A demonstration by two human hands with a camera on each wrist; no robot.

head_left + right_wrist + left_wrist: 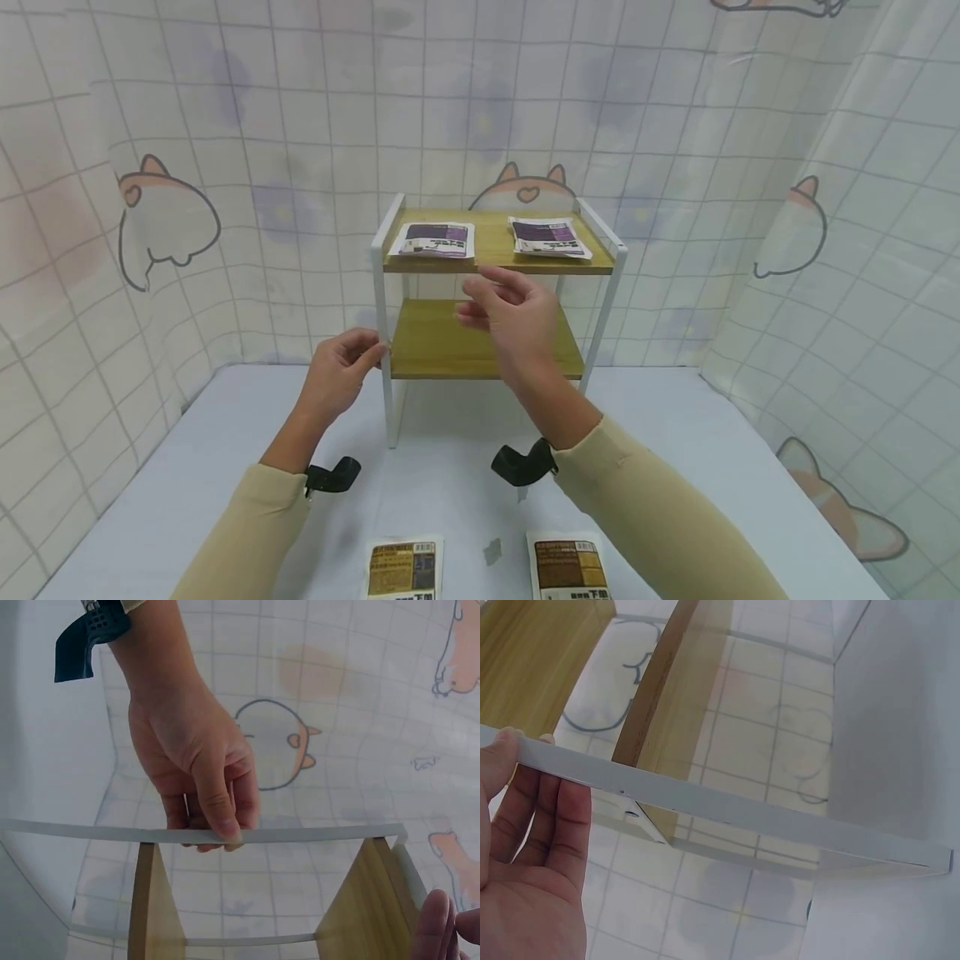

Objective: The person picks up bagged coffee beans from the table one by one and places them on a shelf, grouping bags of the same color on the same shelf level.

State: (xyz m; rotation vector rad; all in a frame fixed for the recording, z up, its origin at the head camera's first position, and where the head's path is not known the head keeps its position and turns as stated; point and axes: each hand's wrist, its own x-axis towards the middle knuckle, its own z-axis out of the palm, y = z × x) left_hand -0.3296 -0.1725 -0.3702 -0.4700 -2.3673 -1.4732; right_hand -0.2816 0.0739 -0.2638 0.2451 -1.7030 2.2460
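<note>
Your left hand (339, 375) is on the near-left white post (381, 333) of the small two-tier shelf rack (495, 300), which stands on the white table (187, 483) toward the far side, in front of the cat-print curtain (165, 217). Your fingers curl round the post at about the level of the lower shelf, with your thumb (219, 810) pressed across the near face, so the hand grips the frame; in the left wrist view, your fingertips (551, 817) show behind the white bar (727, 806). Your right hand (510, 317) hovers in front of the rack, between the upper shelf (495, 246) and the lower shelf (450, 342). Its fingers are loosely spread and pointing left, holding nothing and not clearly touching the wood; in the right wrist view only its fingertips (439, 922) show, at the lower right corner. Two purple-and-white packets lie flat on the upper shelf, one to the left (435, 240) and one to the right (547, 237), well apart from each other. Near you, at the table's near edge, two brown-labelled packets lie flat side by side, the left one (403, 568) and the right one (570, 567), both partly cut off by the frame. Black wrist straps (525, 463) sit at the cuffs of your beige sleeves (660, 517).
</note>
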